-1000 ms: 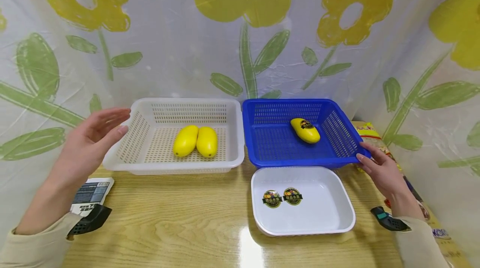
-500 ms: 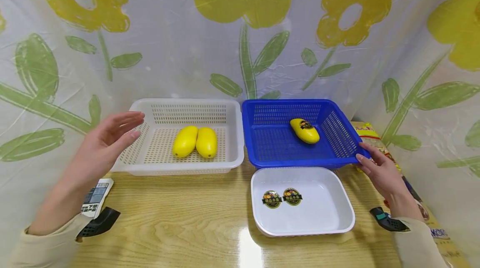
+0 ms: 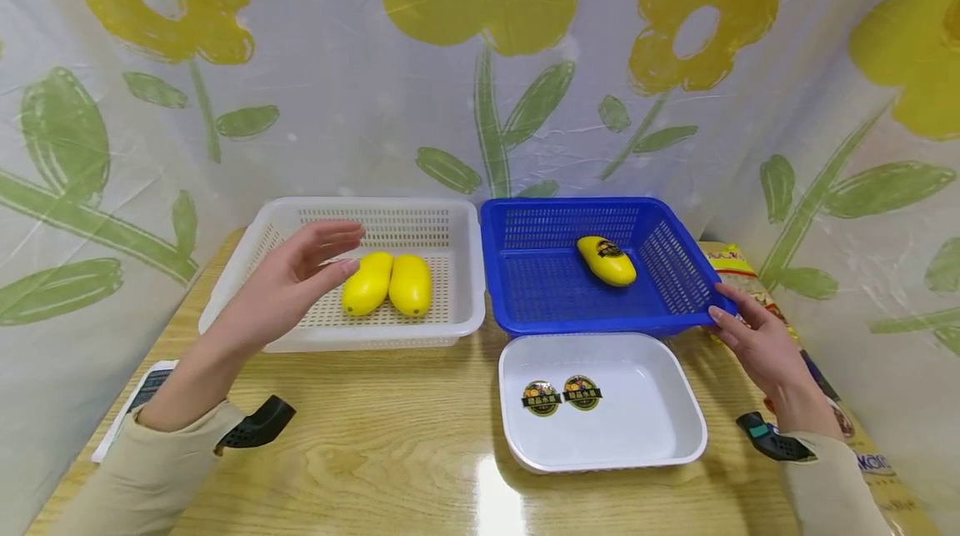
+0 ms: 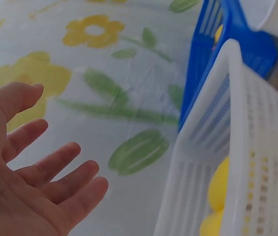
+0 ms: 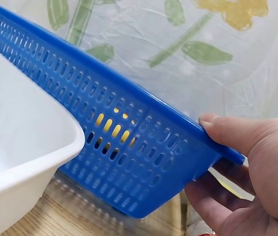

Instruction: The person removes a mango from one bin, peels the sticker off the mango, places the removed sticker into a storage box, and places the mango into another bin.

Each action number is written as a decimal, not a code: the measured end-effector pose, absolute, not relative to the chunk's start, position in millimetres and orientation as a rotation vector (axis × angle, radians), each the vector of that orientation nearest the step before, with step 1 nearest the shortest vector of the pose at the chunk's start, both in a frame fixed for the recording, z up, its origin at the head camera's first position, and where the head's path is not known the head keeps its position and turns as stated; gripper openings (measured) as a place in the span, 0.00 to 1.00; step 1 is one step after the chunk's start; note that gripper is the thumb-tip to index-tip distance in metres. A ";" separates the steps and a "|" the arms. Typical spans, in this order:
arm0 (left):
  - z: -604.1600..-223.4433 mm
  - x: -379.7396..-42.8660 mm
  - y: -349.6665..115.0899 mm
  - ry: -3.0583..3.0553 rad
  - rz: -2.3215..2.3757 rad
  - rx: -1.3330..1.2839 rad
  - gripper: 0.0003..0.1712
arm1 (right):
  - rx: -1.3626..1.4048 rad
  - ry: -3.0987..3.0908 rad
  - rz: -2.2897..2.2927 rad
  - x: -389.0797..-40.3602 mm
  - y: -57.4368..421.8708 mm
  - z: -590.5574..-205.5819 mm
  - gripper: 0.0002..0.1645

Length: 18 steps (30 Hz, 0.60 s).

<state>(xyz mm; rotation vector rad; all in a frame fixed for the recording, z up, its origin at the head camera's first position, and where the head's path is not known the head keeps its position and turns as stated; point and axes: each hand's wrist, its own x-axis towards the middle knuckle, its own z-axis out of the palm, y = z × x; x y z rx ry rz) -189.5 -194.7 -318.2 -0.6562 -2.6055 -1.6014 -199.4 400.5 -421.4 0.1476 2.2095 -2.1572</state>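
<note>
Right hand (image 3: pixel 763 344) pinches the blue perforated plastic basket (image 3: pixel 540 286), where uneven lifting could roll the yellow oval fruit (image 3: pixel 612 269) inside; left of the basket hovers the empty left hand (image 3: pixel 288 290), fingers relaxed.

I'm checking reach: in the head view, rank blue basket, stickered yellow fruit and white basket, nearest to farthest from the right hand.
1. Blue basket: held by the right hand.
2. Stickered yellow fruit: inside it.
3. White basket: left of both.
</note>
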 end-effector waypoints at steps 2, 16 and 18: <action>-320.5 -195.7 -184.1 -2.640 -1.610 -0.684 0.29 | 0.146 2.202 -2.164 -199.4 400.6 -421.4 0.46; -342.9 -233.4 -76.7 -2.754 -1.680 -0.890 0.28 | 0.183 2.198 -2.146 -199.1 399.7 -420.4 0.46; -344.9 -239.3 -61.3 -2.758 -1.703 -0.876 0.27 | 0.192 2.207 -2.133 -199.5 400.0 -419.9 0.46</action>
